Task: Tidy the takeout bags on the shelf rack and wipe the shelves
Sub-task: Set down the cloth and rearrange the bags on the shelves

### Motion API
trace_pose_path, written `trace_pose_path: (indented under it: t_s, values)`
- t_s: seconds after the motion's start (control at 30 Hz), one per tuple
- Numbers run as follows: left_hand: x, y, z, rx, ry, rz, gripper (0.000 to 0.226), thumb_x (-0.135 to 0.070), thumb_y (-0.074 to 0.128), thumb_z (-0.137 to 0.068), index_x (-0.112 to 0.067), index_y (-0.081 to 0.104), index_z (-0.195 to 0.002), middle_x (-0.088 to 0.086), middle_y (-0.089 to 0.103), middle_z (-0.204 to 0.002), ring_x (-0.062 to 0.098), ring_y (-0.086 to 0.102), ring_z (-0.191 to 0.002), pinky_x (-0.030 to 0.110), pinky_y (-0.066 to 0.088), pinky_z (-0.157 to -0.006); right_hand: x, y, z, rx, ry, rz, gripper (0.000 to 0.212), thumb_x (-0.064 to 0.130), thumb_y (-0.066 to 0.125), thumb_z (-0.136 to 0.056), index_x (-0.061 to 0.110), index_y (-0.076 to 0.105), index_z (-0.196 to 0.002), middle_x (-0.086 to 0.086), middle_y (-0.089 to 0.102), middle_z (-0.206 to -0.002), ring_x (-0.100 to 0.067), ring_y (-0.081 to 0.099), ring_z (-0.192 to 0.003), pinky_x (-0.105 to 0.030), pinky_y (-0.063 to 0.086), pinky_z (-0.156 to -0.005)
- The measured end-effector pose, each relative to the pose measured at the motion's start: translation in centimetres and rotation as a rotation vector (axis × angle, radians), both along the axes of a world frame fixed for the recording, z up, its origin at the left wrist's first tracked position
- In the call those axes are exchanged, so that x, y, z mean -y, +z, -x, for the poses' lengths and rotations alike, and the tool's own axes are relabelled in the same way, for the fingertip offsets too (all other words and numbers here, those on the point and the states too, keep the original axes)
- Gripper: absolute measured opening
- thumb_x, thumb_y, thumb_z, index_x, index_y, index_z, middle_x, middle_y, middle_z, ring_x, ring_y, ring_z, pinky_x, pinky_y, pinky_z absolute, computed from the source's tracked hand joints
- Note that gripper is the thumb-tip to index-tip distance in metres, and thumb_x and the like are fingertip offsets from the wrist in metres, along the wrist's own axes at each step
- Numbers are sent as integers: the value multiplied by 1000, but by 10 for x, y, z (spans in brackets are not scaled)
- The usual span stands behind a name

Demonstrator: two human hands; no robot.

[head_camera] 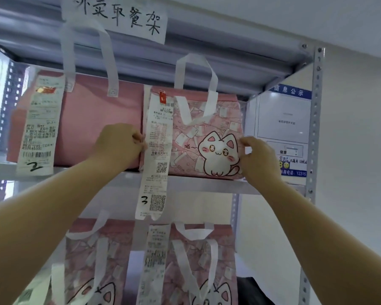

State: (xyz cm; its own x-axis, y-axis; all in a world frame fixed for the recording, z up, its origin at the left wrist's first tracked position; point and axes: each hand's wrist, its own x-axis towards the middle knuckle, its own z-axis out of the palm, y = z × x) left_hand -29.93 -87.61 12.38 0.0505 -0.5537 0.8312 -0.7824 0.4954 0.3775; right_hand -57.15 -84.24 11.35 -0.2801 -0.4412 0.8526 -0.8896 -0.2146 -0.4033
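We see the pink nonwoven takeout bag with a white cartoon cat print (207, 139) standing upright on the right half of the upper pale grey metal shelf board (196, 183), held at both sides. The left hand (119, 144) grips its left edge, fingers curled tight together round the fabric, just beside the long white printed receipt (158, 150). The right hand (257, 155) pinches the bag's right edge next to the cat's ear, thumb in front, fingers bent; the fingertips behind the bag are hidden. Both forearms reach up from the bottom of the view.

The receipt hangs from the bag's top left, down the front, past the shelf edge, with a handwritten 3 near its lower end. The bag's white strap handles (194, 84) stand up, one flopped forward.

Touching it on the left is a plain pink nonwoven bag (92, 119), also upright, with its own white receipt marked 2 (40, 124) hanging over the shelf edge.

On the shelf below, two more pink cat-print bags stand side by side, the left one (86, 260) and the right one (220, 260), with a white receipt (156, 260) on the right one.

A white paper sign with handwritten black characters (117, 16) is stuck on the top beam. The perforated grey metal upright (316, 117) runs down the right. Behind the rack, a blue and white notice board (284, 128) is on the wall.
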Motion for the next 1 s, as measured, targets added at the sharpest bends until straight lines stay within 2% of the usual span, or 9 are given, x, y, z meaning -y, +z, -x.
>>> trace_pose_path:
  t_s: [0.13,0.2,0.33,0.4,0.5,0.63,0.83,0.93,1.0]
  values:
    - [-1,-7,2,-35,35,58,14,-24,66,-83,-13,68,-92,2,68,-93,19,58,-82,28,41,-71,-1,-1,7,-47,-9,25,32,19,53,-92,19,56,-124,-5,57,-127,-25,58,-108,-42,48,-92]
    - [-6,-12,3,-50,23,110,13,-26,68,-82,-16,66,-90,-3,66,-87,17,58,-80,28,40,-69,-5,-2,12,-74,-5,98,30,21,56,-91,16,57,-121,-5,58,-124,-23,58,-106,-34,46,-88]
    - [-31,-22,10,-7,-35,233,16,-31,68,-81,-16,65,-86,-7,62,-77,10,58,-67,23,41,-62,-17,-10,18,-159,61,256,20,21,59,-90,12,63,-107,-2,64,-106,-12,56,-87,-14,37,-73]
    - [-45,-32,16,16,-79,253,14,-32,67,-81,-19,64,-84,-11,59,-73,-2,55,-66,15,39,-58,-25,-20,19,-191,112,300,14,20,61,-89,12,64,-100,4,63,-94,-13,59,-81,-16,41,-71]
    - [-62,-57,27,22,-159,234,11,-32,66,-83,-21,63,-82,-15,59,-72,-1,57,-67,12,38,-57,-36,-45,20,-265,193,298,10,19,63,-88,11,65,-94,6,62,-87,-13,61,-76,-24,49,-69]
    - [-72,-103,42,115,-196,170,15,-31,67,-82,-16,67,-79,-10,62,-69,-1,59,-66,8,38,-56,-43,-88,24,-350,261,175,10,20,60,-89,12,66,-91,2,66,-85,-14,61,-73,-31,54,-65]
    - [-58,-179,54,179,-204,-91,19,-38,62,-82,-21,68,-78,-15,63,-71,-2,58,-65,19,49,-60,-32,-159,36,-394,282,-119,18,32,56,-89,16,65,-91,3,65,-83,-17,60,-70,-37,54,-63]
    - [-43,-218,52,208,-153,-234,15,-37,61,-85,-24,65,-78,-19,59,-70,-2,55,-66,21,46,-59,-24,-195,43,-343,213,-309,17,33,56,-90,19,63,-96,5,65,-89,-16,60,-77,-36,53,-70]
    - [-30,-242,47,188,-105,-312,15,-37,60,-86,-23,66,-86,-16,59,-76,1,56,-70,23,47,-64,-18,-217,47,-283,140,-428,20,36,54,-91,21,61,-102,5,64,-96,-14,58,-81,-30,51,-71]
